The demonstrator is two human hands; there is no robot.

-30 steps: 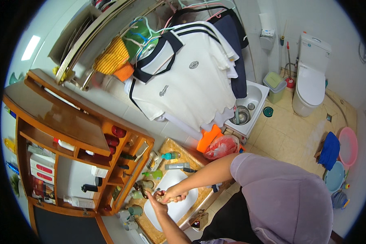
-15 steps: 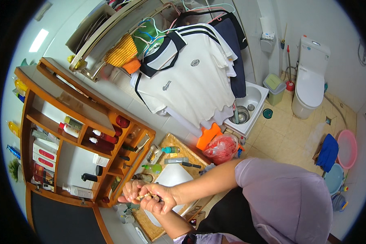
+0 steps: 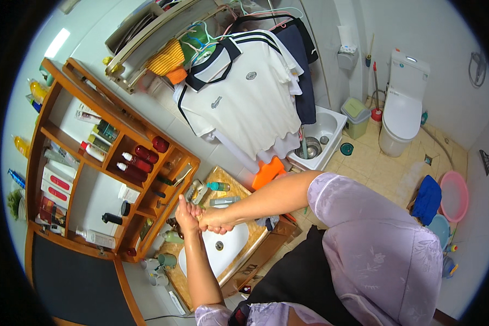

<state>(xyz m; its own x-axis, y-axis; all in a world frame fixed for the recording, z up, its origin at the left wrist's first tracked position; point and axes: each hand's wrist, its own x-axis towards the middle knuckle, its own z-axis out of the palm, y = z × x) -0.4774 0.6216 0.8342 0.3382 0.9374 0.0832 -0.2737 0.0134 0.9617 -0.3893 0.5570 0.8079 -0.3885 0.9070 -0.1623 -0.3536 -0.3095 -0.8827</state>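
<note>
My left hand (image 3: 185,220) and my right hand (image 3: 216,220) are clasped together over the far edge of the white washbasin (image 3: 232,247). The fingers of my right hand fold round my left hand. One digit of my left hand points up, and its other fingers are partly hidden in the clasp. Skin on both hands and the left forearm looks wet. Whether anything small lies between the palms is hidden. The metal tap (image 3: 194,191) stands just behind the hands, and a green bottle (image 3: 173,237) is beside my left wrist.
A wooden mirror cabinet (image 3: 87,157) with bottles hangs on the left. Cups (image 3: 167,260) and a teal-capped bottle (image 3: 218,186) stand on the brown counter (image 3: 223,176). A white shirt (image 3: 250,103) hangs above. A toilet (image 3: 405,103) and pink basin (image 3: 454,196) are to the right.
My clasped hands have moved up, and their grip has shifted so that one digit of my left hand now points upward. The view has turned, showing more of the washbasin and its drain.
</note>
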